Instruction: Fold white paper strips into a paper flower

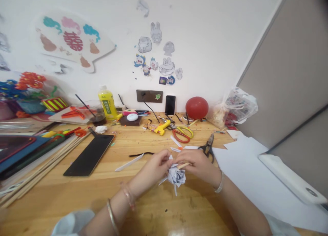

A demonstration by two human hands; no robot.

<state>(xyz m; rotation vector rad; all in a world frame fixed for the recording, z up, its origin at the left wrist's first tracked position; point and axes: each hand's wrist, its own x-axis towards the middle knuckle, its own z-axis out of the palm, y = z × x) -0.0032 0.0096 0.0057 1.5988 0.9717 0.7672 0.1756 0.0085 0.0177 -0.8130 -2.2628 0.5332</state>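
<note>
A white paper flower (176,175) with folded, layered petals and narrow strips sticking out hangs between my two hands over the table. My left hand (162,165) is closed, thumb and fingertips pinching paper at the flower's upper left edge. My right hand (198,163) is closed around a short pale wooden stick (183,165), whose tip points at the flower's top. Its fingertips meet my left hand's at the paper, and what lies between them is partly hidden. Black-handled scissors (208,147) lie just beyond my right hand.
White paper sheets (243,167) cover the table's right side. A white paper strip (129,162) lies left of my hands. Behind are a yellow glue gun (163,127), red and yellow scissors (181,136) and a red balloon (196,107). A black tablet (89,156) and wooden sticks (52,164) lie left.
</note>
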